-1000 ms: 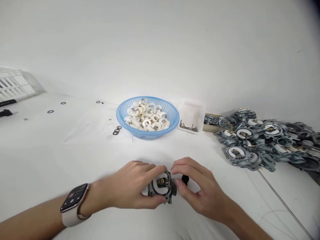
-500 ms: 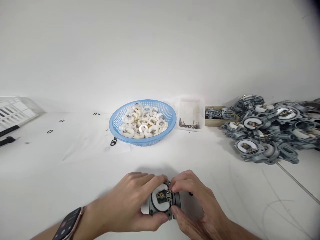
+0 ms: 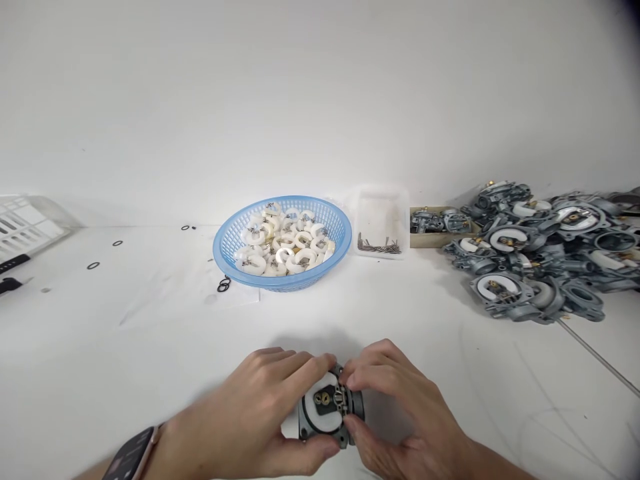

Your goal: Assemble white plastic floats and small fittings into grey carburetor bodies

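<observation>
A grey metal carburetor (image 3: 356, 408) lies between both hands at the near middle of the table, its bowl side facing up. Inside it sits a white C-shaped float (image 3: 325, 420) around two brass jets (image 3: 322, 398). My left hand (image 3: 270, 407) grips the carburetor's left side, fingers over the far edge and thumb at the near edge. With thumb and fingertips, my right hand (image 3: 405, 407) closes on the hinge end of the float, at the carburetor's right side. Whether a small pin is between those fingertips is hidden.
Behind the hands stands a blue basket (image 3: 220, 257) of white floats. Beside it are a clear tray (image 3: 383, 213) with thin metal pins and a cardboard box (image 3: 430, 240) of metal parts. Carburetors (image 3: 505, 290) pile up at right, near a thin rod (image 3: 600, 357). Black O-rings (image 3: 224, 285) lie left.
Both hands keep their grip on the carburetor, with only slight finger shifts. The whole view has moved a little.
</observation>
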### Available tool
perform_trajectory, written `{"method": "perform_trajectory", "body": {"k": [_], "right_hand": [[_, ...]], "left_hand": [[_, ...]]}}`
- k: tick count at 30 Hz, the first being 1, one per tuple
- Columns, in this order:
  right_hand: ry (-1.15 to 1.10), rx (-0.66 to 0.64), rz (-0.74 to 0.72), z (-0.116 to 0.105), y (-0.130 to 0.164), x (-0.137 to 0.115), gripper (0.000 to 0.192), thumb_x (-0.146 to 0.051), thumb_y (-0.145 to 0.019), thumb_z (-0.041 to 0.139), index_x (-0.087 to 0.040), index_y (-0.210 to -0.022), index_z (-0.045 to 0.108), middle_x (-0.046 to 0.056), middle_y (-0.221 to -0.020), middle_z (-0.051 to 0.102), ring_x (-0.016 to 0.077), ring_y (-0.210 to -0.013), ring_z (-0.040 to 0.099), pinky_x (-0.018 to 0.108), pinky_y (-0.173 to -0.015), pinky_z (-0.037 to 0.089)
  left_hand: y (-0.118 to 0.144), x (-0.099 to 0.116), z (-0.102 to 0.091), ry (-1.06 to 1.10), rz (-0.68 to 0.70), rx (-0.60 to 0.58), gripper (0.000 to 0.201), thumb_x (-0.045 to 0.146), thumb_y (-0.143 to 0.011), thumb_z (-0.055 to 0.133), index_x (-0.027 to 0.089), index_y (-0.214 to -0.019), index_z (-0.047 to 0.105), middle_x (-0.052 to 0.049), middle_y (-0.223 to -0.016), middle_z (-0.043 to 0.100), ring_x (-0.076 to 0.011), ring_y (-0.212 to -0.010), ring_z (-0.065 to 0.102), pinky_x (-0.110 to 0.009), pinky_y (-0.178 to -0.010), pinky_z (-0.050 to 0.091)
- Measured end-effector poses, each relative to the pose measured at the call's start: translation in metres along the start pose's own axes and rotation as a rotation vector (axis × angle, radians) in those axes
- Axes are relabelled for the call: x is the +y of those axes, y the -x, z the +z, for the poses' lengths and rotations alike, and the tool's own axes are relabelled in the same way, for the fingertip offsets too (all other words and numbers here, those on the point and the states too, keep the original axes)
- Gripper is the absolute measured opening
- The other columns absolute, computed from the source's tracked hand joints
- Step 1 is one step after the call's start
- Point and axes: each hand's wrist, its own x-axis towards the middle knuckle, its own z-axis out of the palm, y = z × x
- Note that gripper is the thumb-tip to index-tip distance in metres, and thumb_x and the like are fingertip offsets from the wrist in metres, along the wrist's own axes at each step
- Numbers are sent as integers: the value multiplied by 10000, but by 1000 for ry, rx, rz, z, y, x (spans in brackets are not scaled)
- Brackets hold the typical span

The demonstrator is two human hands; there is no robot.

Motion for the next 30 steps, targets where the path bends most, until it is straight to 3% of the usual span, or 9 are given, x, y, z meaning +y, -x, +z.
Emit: {"method": "perform_trajectory", "body": {"k": [4,8,30], "right_hand": [[-8,-40,29,-1,3,-2,411,-90,-866,689,-282,-1214,584,27,-941,765,236,-832,726,364,-751,651],[-21,-38,45,1,7,-4,437,-82,-856,667,-304,-1216,561,16,-923,761,256,-796,739,412,-732,655],[42,-107,20,-11,0,-11,411,-61,-890,709,-291,-1205,577,-1,-964,796,215,-864,735,335,-771,657]], "left_hand": [[-1,1,-1,27,47,9,531,505,-1041,668,244,-1454,458,-54,-1092,832,-291,-842,842,-415,-735,685],[1,1,-2,16,77,37,513,549,-1099,580,229,-1473,435,-92,-1133,836,-305,-878,850,-422,-736,687],[-1,3,-6,22,64,-11,482,523,-1086,606,220,-1435,469,-84,-1067,826,-301,-838,837,-421,-734,664]]}}
